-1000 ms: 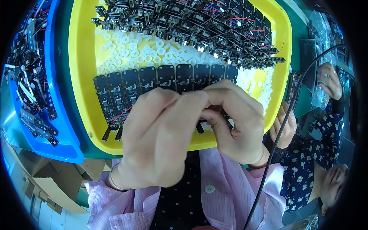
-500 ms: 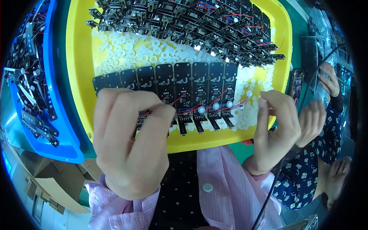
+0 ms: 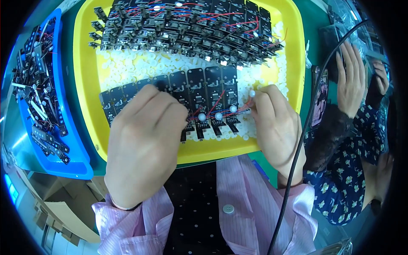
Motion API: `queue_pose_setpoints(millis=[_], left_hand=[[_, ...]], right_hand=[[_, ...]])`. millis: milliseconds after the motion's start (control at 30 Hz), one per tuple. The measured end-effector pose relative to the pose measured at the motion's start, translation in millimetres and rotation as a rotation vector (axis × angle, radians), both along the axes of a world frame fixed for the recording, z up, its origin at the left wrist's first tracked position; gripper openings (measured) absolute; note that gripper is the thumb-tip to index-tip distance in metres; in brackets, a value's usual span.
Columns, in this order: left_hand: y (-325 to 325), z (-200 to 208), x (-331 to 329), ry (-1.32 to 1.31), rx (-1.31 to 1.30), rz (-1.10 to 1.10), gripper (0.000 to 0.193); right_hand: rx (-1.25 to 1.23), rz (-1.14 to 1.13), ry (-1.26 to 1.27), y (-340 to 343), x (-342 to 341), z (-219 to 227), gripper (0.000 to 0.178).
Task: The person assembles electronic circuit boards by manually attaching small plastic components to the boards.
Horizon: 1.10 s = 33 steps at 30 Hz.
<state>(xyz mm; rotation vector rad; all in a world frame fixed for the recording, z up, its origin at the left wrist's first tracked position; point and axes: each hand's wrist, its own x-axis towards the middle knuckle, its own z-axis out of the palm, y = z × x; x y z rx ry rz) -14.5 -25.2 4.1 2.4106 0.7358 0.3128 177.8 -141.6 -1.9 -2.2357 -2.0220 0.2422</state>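
Curled left hand [image 3: 144,142] over black boards [image 3: 196,87] in a yellow tray [image 3: 86,85], bent right hand [image 3: 276,125] beside a white ball [image 3: 252,93], and could not tell if holding anything

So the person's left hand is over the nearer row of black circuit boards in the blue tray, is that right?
Not quite: the head view shows that row of black circuit boards in the yellow tray; the blue tray stands to its left. The left hand is over that row.
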Motion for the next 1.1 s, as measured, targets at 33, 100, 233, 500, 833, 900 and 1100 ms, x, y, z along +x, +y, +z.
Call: queue_pose_setpoints(millis=[33, 100, 233, 500, 833, 900, 1100], left_hand=[[0, 0, 2, -0.087, -0.016, 0.031, 0.015], [0, 0, 6, -0.201, -0.039, 0.034, 0.015], [-2, -6, -18, -0.256, -0.097, 0.155, 0.018], [27, -5, -47, -0.162, -0.283, -0.091, 0.026], [11, -2, -18, -0.217, -0.143, 0.152, 0.019], [4, 3, -13, -0.206, -0.082, 0.106, 0.019], [0, 11, 2, -0.143, -0.034, 0.062, 0.016]], right_hand=[[0.003, -0.024, -0.02, -1, 3, 3, 0.013], [0.019, 0.025, -0.043, -2, 10, 11, 0.012], [0.091, 0.137, -0.029, 0, 2, 0, 0.008], [0.28, 0.055, 0.309, -9, 6, 7, 0.026], [0.523, -0.194, 0.643, -34, 17, 18, 0.014], [0.591, -0.217, 0.737, -33, 11, 15, 0.015], [0.679, -0.27, 0.852, -27, -6, 17, 0.017]])
